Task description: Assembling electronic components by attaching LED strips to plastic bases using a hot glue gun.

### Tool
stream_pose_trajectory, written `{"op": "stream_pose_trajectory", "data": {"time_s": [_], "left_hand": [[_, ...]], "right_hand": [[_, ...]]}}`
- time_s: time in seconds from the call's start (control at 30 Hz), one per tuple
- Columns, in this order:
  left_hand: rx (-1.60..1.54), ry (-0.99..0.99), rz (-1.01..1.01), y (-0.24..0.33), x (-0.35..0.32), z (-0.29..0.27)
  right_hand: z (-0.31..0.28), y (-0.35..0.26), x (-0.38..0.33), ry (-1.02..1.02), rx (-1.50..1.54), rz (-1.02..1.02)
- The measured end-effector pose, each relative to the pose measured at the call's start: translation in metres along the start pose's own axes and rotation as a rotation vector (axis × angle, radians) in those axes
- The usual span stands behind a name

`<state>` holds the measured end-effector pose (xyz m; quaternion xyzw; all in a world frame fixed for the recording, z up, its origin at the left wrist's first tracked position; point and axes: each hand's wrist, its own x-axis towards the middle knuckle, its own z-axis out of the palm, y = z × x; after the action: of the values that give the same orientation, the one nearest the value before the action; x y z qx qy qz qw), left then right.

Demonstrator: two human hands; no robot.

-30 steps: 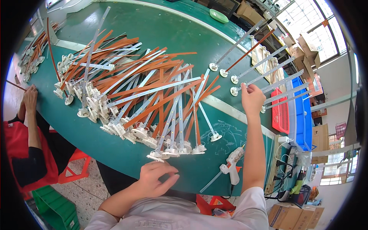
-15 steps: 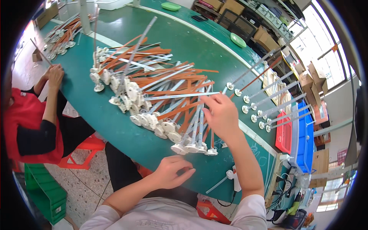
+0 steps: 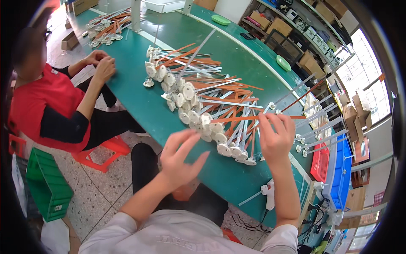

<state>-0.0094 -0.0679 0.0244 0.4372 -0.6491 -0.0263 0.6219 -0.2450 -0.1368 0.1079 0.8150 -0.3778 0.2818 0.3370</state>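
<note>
Dozens of thin rods with white disc bases (image 3: pixel 203 114), some orange and some pale grey, lie heaped across the green table (image 3: pixel 139 106), their discs lined up along the near edge of the heap and their shafts fanning away toward two o'clock. At about four o'clock from the heap's middle the right hand (image 3: pixel 275 136) is over the rods with its fingers (image 3: pixel 270 122) spread and curled slightly down; an orange rod (image 3: pixel 253 119) runs under the fingertips, but whether the hand pinches it or only touches it cannot be told. The left hand (image 3: pixel 179 158) hovers at about seven o'clock from the heap, just off the table's edge, open wide with fingers splayed toward the nearest white discs (image 3: pixel 220 137) and holding nothing. A white glue gun (image 3: pixel 269 195) lies on the table at five o'clock, near the right forearm. More rods on discs (image 3: pixel 315 135) lie apart from the heap at three o'clock, next to a red crate (image 3: pixel 320 163) and a blue crate (image 3: pixel 341 169). At nine o'clock a co-worker in a red top (image 3: pixel 46 106) sits on a red stool (image 3: pixel 108 150), both hands (image 3: pixel 101 63) together at the table edge. A second, smaller pile of rods (image 3: pixel 108 25) lies at eleven o'clock, and a green crate (image 3: pixel 48 184) stands on the floor at eight o'clock.
</note>
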Motion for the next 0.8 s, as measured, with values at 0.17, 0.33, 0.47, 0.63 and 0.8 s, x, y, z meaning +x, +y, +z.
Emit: {"op": "stream_pose_trajectory", "data": {"time_s": [0.17, 0.33, 0.47, 0.63, 0.8], "left_hand": [[-0.024, -0.072, 0.07, -0.004, 0.01, 0.008], [-0.335, -0.235, -0.145, 0.008, -0.019, 0.0], [-1.101, -0.346, -0.891, 0.037, -0.043, -0.008], [-1.493, -0.444, -1.178, 0.057, -0.072, -0.012], [-1.595, -0.455, -1.219, 0.056, -0.08, -0.019]], "right_hand": [[-0.042, -0.009, -0.004, 0.0, 0.004, -0.051], [-0.094, -0.025, -0.008, -0.032, 0.004, -0.071], [-0.134, -0.055, -0.05, 0.114, 0.135, 0.024], [-0.106, -0.114, -0.091, -0.079, 0.992, 0.739], [-0.095, -0.123, -0.123, 0.046, 0.841, 0.891]]}}
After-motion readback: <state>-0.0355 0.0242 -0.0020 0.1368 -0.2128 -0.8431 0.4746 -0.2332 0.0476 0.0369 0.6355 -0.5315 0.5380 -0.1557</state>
